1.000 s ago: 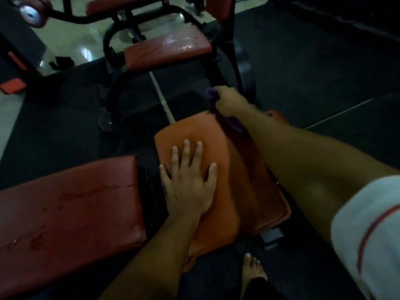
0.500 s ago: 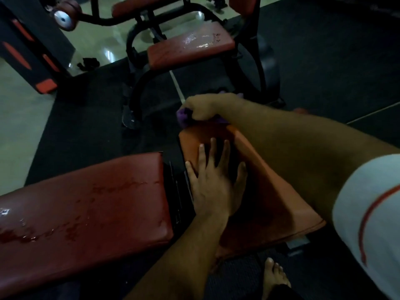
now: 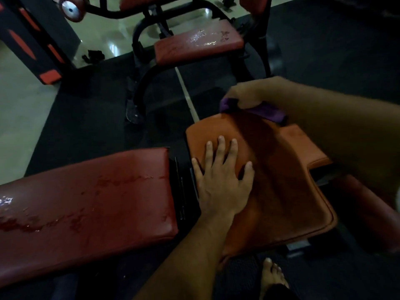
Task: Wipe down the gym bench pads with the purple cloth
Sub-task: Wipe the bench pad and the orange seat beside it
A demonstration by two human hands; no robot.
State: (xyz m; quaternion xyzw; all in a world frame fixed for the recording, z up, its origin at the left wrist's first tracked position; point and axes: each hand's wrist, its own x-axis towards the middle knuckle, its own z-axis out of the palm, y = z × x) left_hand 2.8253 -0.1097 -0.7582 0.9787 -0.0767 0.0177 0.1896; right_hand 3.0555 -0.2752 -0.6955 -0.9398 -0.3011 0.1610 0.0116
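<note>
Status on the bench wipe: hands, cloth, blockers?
Right hand shut on purple cloth, far edge of orange pad. Left hand flat on pad. Nothing blocking.

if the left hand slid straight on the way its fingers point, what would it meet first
Probably only more of the orange pad, then its far edge. The left hand lies flat; the cloth under the right hand sits slightly right of that line, though depth is unclear.

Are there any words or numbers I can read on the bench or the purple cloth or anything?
None: no word, number or sign can be read anywhere in this picture.
Orange seat pad: plain, no label showing.
Red bench pad: only wet streaks, no text.
Purple cloth in the right hand: plain.
Far machine seat: shiny marks that look like scuffs or wet patches, not letters.
</note>
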